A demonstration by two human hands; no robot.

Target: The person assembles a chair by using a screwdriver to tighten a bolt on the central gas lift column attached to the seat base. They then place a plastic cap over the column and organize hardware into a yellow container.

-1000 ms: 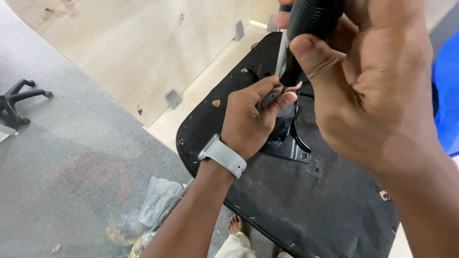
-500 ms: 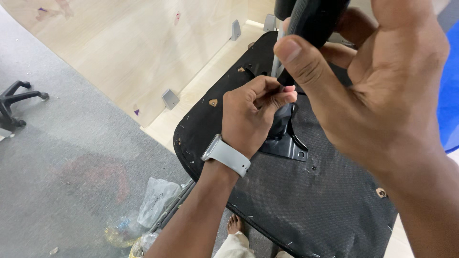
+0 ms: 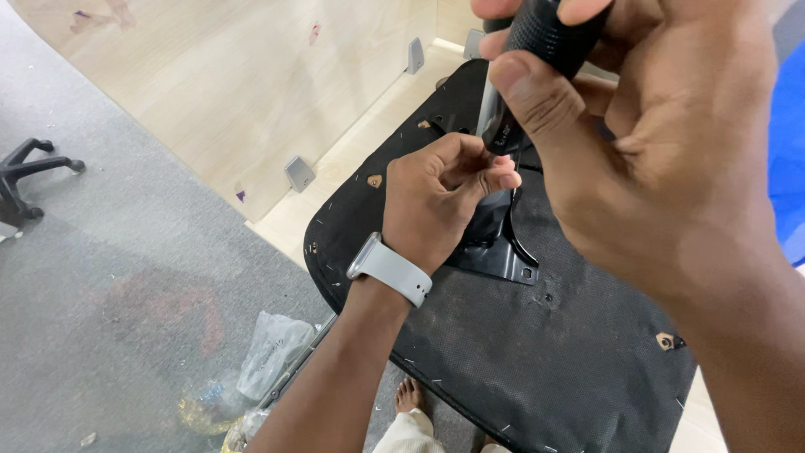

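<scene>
A black fabric-covered chair seat lies upside down on a light wooden surface. A black metal bracket plate is mounted at its middle. My right hand, close to the camera, grips the black handle of a screwdriver whose metal shaft points down at the plate. My left hand, with a grey watch band on the wrist, has its fingertips pinched around the lower end of the shaft, just above the plate. The tip is hidden by the fingers.
Light wooden panels with small grey corner brackets lie beside the seat. A black chair base stands on the grey carpet at far left. Clear plastic bags lie on the floor below. A bare foot shows near the bottom. Something blue sits at right.
The view has shifted slightly and my right hand with the screwdriver handle has turned a little. My left hand stays pinched on the shaft over the plate.
</scene>
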